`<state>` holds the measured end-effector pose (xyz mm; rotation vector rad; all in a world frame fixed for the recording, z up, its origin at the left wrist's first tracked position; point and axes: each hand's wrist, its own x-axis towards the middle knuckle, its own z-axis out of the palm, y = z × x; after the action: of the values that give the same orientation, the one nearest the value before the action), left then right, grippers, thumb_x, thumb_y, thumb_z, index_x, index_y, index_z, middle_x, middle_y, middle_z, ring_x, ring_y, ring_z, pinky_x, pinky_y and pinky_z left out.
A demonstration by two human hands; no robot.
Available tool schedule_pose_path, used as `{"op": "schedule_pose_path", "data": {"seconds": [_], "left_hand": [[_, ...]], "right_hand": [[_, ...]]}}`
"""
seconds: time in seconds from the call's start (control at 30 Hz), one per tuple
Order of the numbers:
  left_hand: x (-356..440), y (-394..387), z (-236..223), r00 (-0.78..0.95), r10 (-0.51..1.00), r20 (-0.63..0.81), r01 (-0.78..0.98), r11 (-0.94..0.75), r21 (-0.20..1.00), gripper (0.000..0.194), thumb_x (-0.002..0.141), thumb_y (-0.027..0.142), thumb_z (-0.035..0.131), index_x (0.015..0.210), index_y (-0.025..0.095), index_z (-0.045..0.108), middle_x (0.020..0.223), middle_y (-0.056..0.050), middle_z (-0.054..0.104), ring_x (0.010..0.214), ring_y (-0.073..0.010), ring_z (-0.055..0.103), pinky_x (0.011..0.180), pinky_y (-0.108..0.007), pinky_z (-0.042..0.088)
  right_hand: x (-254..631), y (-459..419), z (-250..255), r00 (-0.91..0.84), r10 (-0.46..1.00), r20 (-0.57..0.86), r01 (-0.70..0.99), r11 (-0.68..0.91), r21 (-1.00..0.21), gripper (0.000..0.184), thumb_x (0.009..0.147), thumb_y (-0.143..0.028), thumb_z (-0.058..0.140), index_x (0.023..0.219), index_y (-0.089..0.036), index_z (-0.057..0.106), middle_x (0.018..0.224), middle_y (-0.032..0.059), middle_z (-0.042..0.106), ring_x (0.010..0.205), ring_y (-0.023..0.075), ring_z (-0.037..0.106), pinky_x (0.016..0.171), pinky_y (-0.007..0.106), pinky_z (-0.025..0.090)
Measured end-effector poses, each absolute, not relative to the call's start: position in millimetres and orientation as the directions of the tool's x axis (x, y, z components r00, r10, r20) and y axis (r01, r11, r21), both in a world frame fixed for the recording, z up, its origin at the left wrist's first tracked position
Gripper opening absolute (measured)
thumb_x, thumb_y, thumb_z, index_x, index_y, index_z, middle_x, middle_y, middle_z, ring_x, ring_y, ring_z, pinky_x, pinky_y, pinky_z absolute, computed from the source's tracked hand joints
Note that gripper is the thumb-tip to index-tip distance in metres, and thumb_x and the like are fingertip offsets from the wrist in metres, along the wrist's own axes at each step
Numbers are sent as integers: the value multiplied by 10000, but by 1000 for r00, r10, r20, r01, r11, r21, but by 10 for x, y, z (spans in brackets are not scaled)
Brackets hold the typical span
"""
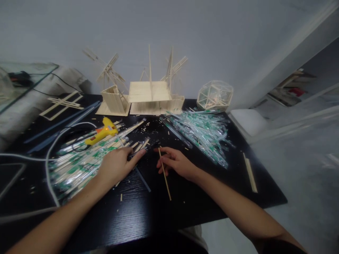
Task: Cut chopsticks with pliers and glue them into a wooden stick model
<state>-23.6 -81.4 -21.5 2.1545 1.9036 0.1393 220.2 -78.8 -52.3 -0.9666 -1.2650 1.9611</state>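
Between the thumb and fingers of my right hand (176,162) is a thin wooden stick (165,180), slanting down toward the table's front edge. My left hand (116,164) is closed beside the pile of wrapped sticks (82,164), thumb pointing right. Something slim and dark shows by its thumb, too dim to name, and its curled fingers are mostly hidden. Short bare sticks (141,144) lie just beyond that thumb. A dark blue strip (143,180) lies between the hands. On top of the wrapped pile rests a yellow glue gun (106,131).
Stick-built models (116,100) line the back wall, with a faceted clear case (215,95) at right. Clear and green wrappers (203,130) are heaped right of centre. A white cable (49,169) loops at left. Loose sticks (250,173) lie near the right edge.
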Motion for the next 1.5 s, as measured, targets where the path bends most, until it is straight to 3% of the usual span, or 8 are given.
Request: {"op": "schedule_pose_path", "data": {"seconds": [0.4, 0.67, 0.8, 0.93, 1.03, 1.2, 1.5], "left_hand": [[-240, -808, -171, 150, 981, -126, 946, -105, 305, 688, 938, 769, 268, 689, 223, 604, 720, -77, 686, 718, -257, 645, 641, -318, 368], [-253, -811, -182, 138, 979, -150, 940, -82, 331, 701, 927, 794, 254, 681, 226, 580, 704, -65, 654, 727, -254, 627, 649, -318, 353], [-267, -803, -189, 125, 979, -162, 939, -65, 337, 703, 923, 800, 252, 684, 227, 581, 692, -67, 651, 721, -262, 633, 642, -321, 356], [-260, -812, -166, 91, 983, -162, 941, -32, 338, 698, 903, 818, 280, 829, 228, 644, 729, -77, 687, 775, -297, 667, 653, -331, 391], [-224, -837, -142, 39, 988, -152, 959, 6, 284, 656, 874, 812, 378, 966, 219, 643, 811, -90, 731, 830, -324, 702, 664, -336, 425], [-187, -855, -159, 36, 987, -155, 993, -18, 121, 514, 929, 639, 423, 1116, 208, 633, 907, -133, 762, 859, -373, 736, 672, -368, 460], [-198, -850, -169, 74, 979, -190, 996, -62, 68, 408, 941, 520, 428, 1052, 195, 648, 927, -179, 770, 873, -404, 739, 680, -409, 503]], "right_hand": [[2190, -792, -537, -524, 818, -238, -98, -336, -937, 570, 857, -344, 759, 1340, -197, 495, 795, 2, 729, 632, 162, 732, 506, 220, 553], [2182, -886, -513, -381, 918, -110, 163, -50, -985, 485, 834, -329, 782, 1289, -216, 658, 836, -7, 702, 563, 110, 640, 486, 214, 527], [2211, -889, -523, -359, 932, 47, 328, 173, -929, 437, 853, -289, 780, 1279, -239, 692, 1018, 34, 731, 617, 94, 614, 596, 233, 541], [2227, -877, -542, -361, 914, 185, 403, 332, -853, 280, 893, -218, 728, 1173, -210, 741, 1112, 74, 716, 720, 119, 643, 687, 254, 551], [2233, -875, -544, -371, 901, 226, 443, 386, -810, 190, 927, -187, 669, 1094, -198, 758, 1098, 84, 709, 758, 134, 656, 731, 276, 551], [2238, -878, -555, -428, 844, 322, 443, 506, -740, 119, 944, -170, 654, 1004, -173, 757, 1017, 83, 703, 843, 163, 671, 797, 295, 549], [2233, -856, -617, -578, 735, 355, 469, 655, -593, 114, 949, -170, 658, 989, -199, 761, 975, 88, 734, 918, 213, 618, 870, 377, 523]]}}
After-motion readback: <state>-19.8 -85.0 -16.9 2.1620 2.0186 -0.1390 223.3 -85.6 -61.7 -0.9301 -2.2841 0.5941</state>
